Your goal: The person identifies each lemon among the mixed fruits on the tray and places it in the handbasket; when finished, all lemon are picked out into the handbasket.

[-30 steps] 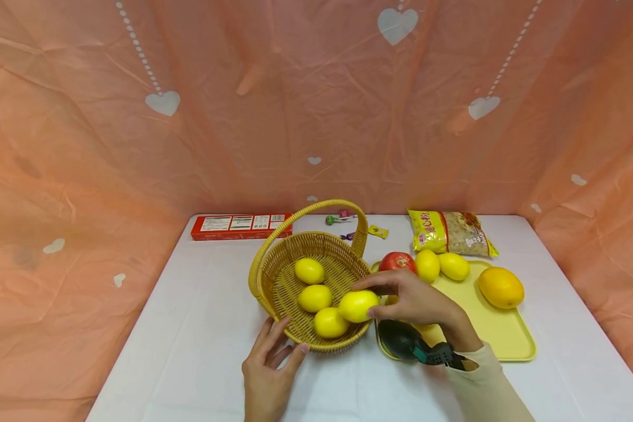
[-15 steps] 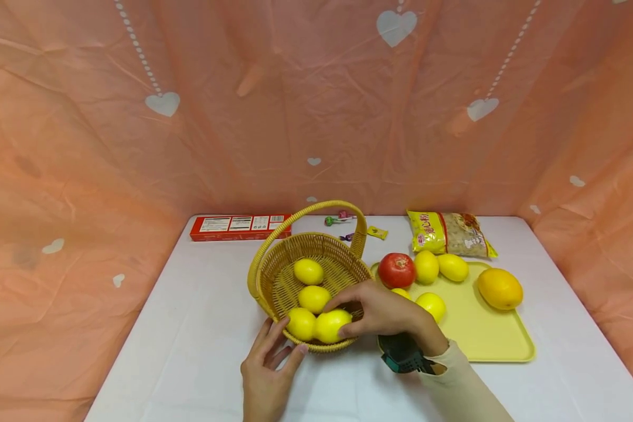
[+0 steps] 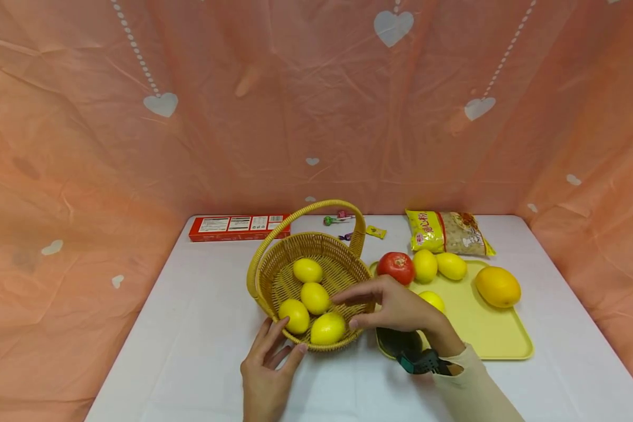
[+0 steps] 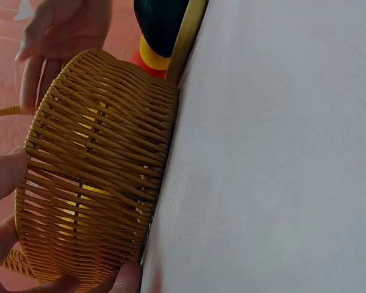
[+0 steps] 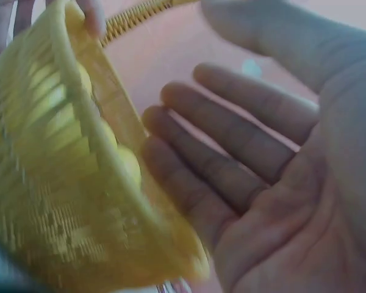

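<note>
The wicker basket (image 3: 316, 275) stands on the white table (image 3: 190, 328), left of centre and close to the near edge, its arched handle (image 3: 300, 214) crossing over the top. Four lemons lie inside it: one toward the far side (image 3: 308, 270), one in the middle (image 3: 315, 298), one at the near left (image 3: 294, 316) and one at the near rim (image 3: 327, 329).

Starting at the left, a red carton (image 3: 240, 227) lies flat along the far edge of the table. The left hand (image 3: 268, 369) rests against the basket's near wall, fingers straight and slightly spread, with the fingertips (image 3: 285, 321) touching the weave; the left wrist view shows the same woven wall (image 4: 97, 171) pressed between the thumb and fingers. The right hand (image 3: 395, 308) hangs over the basket's right rim, fingers apart and relaxed, holding nothing; in the blurred right wrist view the palm (image 5: 280, 201) looks empty, though little else there can be made out.

Beyond the basket lie small wrapped sweets (image 3: 340, 218). To the right sits a yellow tray (image 3: 485, 334) carrying a red apple (image 3: 396, 266), two lemons at its far edge (image 3: 425, 265) (image 3: 451, 265), another lemon partly behind the hand (image 3: 432, 300) and a large orange-yellow fruit, possibly a mango (image 3: 498, 286). A bag of snacks (image 3: 448, 232) lies just beyond the tray.
</note>
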A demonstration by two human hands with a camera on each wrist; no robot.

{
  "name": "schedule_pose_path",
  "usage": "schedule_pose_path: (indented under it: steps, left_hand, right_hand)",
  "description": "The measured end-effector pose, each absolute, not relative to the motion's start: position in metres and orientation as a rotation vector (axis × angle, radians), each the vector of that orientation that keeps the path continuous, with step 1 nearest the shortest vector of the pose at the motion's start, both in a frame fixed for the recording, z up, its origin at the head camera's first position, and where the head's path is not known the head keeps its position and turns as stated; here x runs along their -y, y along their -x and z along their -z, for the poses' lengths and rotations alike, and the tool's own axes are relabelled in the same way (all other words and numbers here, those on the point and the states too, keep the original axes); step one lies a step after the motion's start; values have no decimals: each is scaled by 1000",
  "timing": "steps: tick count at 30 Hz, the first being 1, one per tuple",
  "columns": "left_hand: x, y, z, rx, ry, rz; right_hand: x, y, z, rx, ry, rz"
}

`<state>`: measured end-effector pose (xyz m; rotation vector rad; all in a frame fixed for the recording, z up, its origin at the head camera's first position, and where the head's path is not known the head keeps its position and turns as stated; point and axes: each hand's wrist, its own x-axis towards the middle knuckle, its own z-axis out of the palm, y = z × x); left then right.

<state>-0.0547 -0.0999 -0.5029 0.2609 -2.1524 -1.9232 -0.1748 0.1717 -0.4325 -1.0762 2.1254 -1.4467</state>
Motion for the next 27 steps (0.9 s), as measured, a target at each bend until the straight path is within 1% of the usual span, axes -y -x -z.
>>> schedule_pose_path:
  steps: [7, 12, 19, 27]
  left_hand:
    - [101, 55, 504, 2159, -262, 1888]
    - [102, 56, 504, 2168, -242, 1873]
    - [102, 56, 503, 2176, -239, 1873]
    - [101, 54, 503, 2173, -244, 1878]
  right_hand:
    - [-230, 171, 442, -2068, 940, 1680]
    - [-262, 170, 443, -2106, 916, 1774]
    - [-289, 171, 447, -2248, 829, 1761]
    - [-307, 172, 465, -2349, 577, 1638]
